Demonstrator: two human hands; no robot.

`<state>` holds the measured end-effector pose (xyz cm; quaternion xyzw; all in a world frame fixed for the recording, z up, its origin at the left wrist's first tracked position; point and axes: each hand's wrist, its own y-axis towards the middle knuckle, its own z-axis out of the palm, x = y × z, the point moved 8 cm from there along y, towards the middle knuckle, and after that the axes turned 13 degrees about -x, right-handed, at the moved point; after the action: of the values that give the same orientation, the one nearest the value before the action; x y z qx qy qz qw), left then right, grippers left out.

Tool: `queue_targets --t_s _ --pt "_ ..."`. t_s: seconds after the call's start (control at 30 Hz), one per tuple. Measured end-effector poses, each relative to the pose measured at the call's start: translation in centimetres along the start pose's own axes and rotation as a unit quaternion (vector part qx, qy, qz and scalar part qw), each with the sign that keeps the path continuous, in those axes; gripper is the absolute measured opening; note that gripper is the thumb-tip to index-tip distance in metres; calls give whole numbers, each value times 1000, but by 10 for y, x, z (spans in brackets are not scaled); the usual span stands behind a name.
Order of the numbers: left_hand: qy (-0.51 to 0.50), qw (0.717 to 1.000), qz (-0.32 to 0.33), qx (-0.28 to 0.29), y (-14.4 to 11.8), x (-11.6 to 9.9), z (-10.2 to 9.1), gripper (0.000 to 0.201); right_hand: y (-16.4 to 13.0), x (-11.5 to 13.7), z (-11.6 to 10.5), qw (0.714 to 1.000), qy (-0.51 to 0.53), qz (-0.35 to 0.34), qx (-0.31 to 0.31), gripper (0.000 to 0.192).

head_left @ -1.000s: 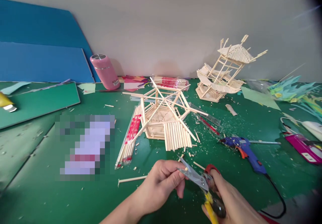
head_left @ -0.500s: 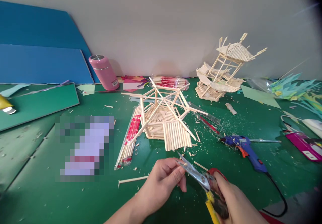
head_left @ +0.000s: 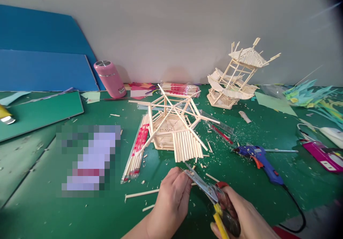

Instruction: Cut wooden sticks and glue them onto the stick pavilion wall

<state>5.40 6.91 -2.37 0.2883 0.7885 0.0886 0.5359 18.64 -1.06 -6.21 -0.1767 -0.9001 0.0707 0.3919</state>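
Scissors (head_left: 205, 185), one pair, in right hand (head_left: 242, 208), two stick models (head_left: 188, 146) (head_left: 248, 57)

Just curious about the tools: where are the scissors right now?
In the head view, the scissors are low, right of centre, held in the right hand, blades beside the left hand.

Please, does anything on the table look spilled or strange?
Yes. Pale crumbs and short stick pieces lie scattered between the nearer stick model and the blue glue gun, making the green tabletop look untidy. Also odd: a blocky blurred patch left of the wrapped sticks hides what lies there.
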Motion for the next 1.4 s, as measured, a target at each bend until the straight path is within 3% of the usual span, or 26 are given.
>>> queue_targets --t_s 0.13,0.23,0.43,0.63,0.73,0.83,1.07,1.23,1.33,1.4 --pt "9 1000 4 1 0 -1 0 24 1 10 -6 1000 -14 -12 8 30" --pt "18 1000 20 -8 1 -4 -2 24 0 16 -9 999 -8 -30 13 35" --pt "-8 998 -46 -34 4 4 -6 21 -3 14 -10 999 -12 -32 -4 51" --pt "25 996 52 -67 3 -7 -12 22 -4 2 -3 998 -53 -29 1 73" --pt "38 993 92 -63 1 -12 -11 21 -4 -2 -3 998 -62 -21 -10 63" --pt "32 994 88 -59 3 -13 -11 22 -4 -2 -3 998 -61 -20 -14 46" --pt "0 999 24 -41 6 -10 -11 23 -1 1 2 999 -20 -41 -4 36" --pt "-86 995 -52 -12 9 2 -8 27 1 13 -8 997 -27 -58 -40 27" --pt "-174 974 -141 44 9 14 -1 33 1 21 -12 998 -9 -57 -35 29" --pt "-244 943 -202 98 7 19 6 35 0 22 -15 998 1 -52 -20 33"
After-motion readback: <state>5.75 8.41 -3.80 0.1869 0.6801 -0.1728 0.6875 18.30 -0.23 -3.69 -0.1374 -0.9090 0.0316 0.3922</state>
